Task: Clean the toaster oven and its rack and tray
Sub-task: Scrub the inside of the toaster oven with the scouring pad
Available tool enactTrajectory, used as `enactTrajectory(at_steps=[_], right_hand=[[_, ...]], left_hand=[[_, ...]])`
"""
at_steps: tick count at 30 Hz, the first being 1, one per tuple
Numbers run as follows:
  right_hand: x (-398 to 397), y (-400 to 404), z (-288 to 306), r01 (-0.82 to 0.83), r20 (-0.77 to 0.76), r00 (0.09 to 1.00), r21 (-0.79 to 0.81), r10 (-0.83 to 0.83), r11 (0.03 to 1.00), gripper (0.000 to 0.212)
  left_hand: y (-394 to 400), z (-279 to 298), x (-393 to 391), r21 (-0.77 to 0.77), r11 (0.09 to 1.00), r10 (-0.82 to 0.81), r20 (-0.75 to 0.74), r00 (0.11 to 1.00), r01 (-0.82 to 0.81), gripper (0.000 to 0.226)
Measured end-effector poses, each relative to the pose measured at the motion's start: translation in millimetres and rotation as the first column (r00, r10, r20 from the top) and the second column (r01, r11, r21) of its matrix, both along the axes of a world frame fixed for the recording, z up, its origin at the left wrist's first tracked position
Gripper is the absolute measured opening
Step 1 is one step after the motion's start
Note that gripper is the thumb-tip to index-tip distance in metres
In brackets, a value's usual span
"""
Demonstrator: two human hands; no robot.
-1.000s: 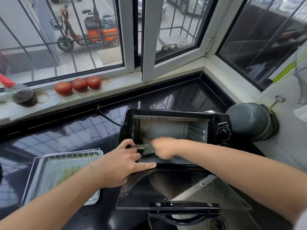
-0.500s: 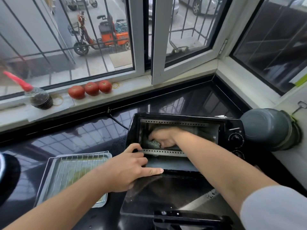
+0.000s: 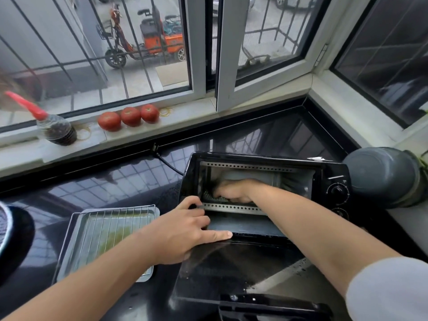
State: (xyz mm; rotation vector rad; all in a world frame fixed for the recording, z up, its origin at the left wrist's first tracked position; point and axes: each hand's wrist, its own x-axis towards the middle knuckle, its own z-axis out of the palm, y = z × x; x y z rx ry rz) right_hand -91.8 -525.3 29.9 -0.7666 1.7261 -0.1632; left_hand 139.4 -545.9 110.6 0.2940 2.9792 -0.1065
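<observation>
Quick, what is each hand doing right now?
Left hand: open, fingers straight, resting on the toaster oven front edge by its door.
Right hand: inside the oven, fingers curled on a metal scrubber.

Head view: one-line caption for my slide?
Right hand scrubs inside the open toaster oven with a scourer; left hand braces its front.

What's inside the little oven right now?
Inside the toaster oven, the right hand presses a scrubber on the floor. The hand hides most of the scrubber and the floor beneath.
</observation>
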Motion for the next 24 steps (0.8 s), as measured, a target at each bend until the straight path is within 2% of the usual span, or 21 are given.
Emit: enactTrajectory(at_steps=[2,3,5,7,8,9,10,11,12,13,15,16,17,18,19,20,21,23,24], right_hand=[[-18.1,12.1,12.1,-0.14,-0.124,0.981,0.063,0.147,0.988,0.029],[-31.9,18.7,18.8,-0.242,-0.223,0.936,0.161,0.274,0.957,0.028],[-51.9,29.9,31.0,-0.376,-0.337,0.785,0.409,0.521,0.832,0.037],[-56.1,31.1,32.4,-0.438,-0.344,0.708,0.471,0.617,0.766,0.042],[-50.2,28.4,33.4,-0.447,-0.329,0.739,0.414,0.588,0.793,0.04],[-42.7,23.0,30.5,-0.387,-0.267,0.841,0.314,0.471,0.867,0.033],[-31.9,17.4,27.2,-0.232,-0.146,0.953,0.207,0.264,0.95,0.025],[-22.5,12.5,21.7,-0.106,-0.045,0.992,0.152,0.114,0.983,0.021],[-14.6,10.0,22.3,-0.073,-0.011,0.997,0.127,0.075,0.989,0.026],[-9.3,10.1,27.7,-0.109,-0.038,0.993,0.139,0.116,0.984,0.035],[-20.4,18.2,35.8,-0.286,-0.231,0.91,0.25,0.344,0.925,0.047],[-29.7,24.1,38.1,-0.365,-0.318,0.816,0.363,0.482,0.857,0.048],[-38.3,29.8,40.8,-0.419,-0.357,0.72,0.46,0.595,0.783,0.047],[-44.9,34.5,44.1,-0.457,-0.352,0.661,0.513,0.663,0.727,0.047],[-46.8,36.9,47.5,-0.487,-0.322,0.639,0.534,0.699,0.691,0.047],[-46.0,35.8,49.0,-0.497,-0.305,0.653,0.519,0.693,0.696,0.046],[-44.0,32.1,50.2,-0.469,-0.287,0.714,0.482,0.638,0.741,0.044],[-42.4,26.3,48.4,-0.301,-0.186,0.903,0.371,0.388,0.879,0.043],[-44.4,25.2,45.1,-0.234,-0.141,0.944,0.348,0.297,0.908,0.048]], left_hand=[[-2.1,1.9,-1.7,0.02,1.0,0.012,-0.003,1.0,-0.012,0.091],[-3.5,3.0,-3.0,0.025,0.999,0.023,-0.013,1.0,-0.022,0.092],[-6.8,4.4,-5.6,0.042,0.999,0.024,-0.017,1.0,-0.023,0.091],[-6.1,2.9,-5.4,0.051,0.999,0.011,-0.026,1.0,-0.01,0.089],[-4.8,1.7,-5.0,0.049,0.999,0.01,-0.035,0.999,-0.008,0.088],[-3.9,0.6,-4.3,0.05,0.999,0.007,-0.032,0.999,-0.005,0.088],[-3.0,-0.7,-3.7,0.054,0.999,0.002,-0.025,1.0,0.0,0.088],[-1.9,-2.3,-2.7,0.057,0.998,0.001,-0.025,1.0,0.001,0.087],[-1.4,-2.9,-1.7,0.054,0.999,0.004,-0.031,1.0,-0.002,0.086],[-1.0,-2.5,-0.9,0.056,0.998,0.009,-0.033,0.999,-0.007,0.085],[-0.7,0.2,-2.8,0.078,0.997,0.02,-0.022,1.0,-0.019,0.084],[-1.0,2.0,-4.2,0.094,0.995,0.033,-0.031,0.999,-0.03,0.08],[-1.9,3.7,-5.0,0.111,0.993,0.049,-0.042,0.998,-0.045,0.076],[-2.7,5.4,-5.5,0.128,0.99,0.069,-0.048,0.996,-0.062,0.075],[-2.4,6.2,-5.8,0.14,0.988,0.079,-0.054,0.995,-0.071,0.078],[-2.0,6.3,-6.2,0.138,0.988,0.082,-0.061,0.995,-0.073,0.081],[-1.4,5.9,-5.7,0.13,0.989,0.079,-0.057,0.995,-0.071,0.082],[-0.9,2.9,-4.3,0.113,0.992,0.064,-0.046,0.997,-0.059,0.08],[-1.1,1.3,-3.7,0.101,0.994,0.056,-0.048,0.997,-0.051,0.077]])
